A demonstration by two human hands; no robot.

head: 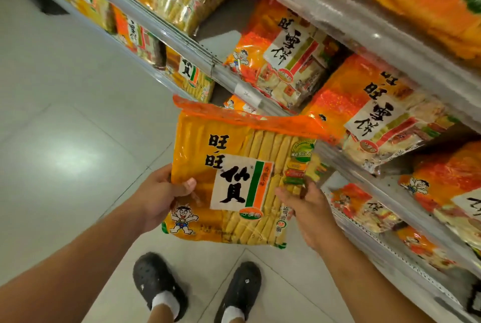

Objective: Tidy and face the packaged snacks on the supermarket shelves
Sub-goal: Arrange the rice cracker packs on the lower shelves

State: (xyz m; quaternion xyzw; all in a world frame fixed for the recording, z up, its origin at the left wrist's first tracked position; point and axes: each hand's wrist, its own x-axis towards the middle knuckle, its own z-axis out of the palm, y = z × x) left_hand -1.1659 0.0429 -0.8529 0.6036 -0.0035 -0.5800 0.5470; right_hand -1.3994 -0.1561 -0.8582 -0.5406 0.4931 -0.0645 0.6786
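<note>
Tiered shelves (291,125) are running diagonally from the upper left of the frame to the lower right, carrying orange snack bags (283,60). The grey tiled floor (65,119) is filling the left side. A yellow snack packet (234,179) is sitting at centre frame, off the shelves, face up. The left hand (158,197) is gripping its left edge, thumb on the front. The right hand (309,213) is holding its right edge. Black shoes (197,289) are standing at bottom centre.
</note>
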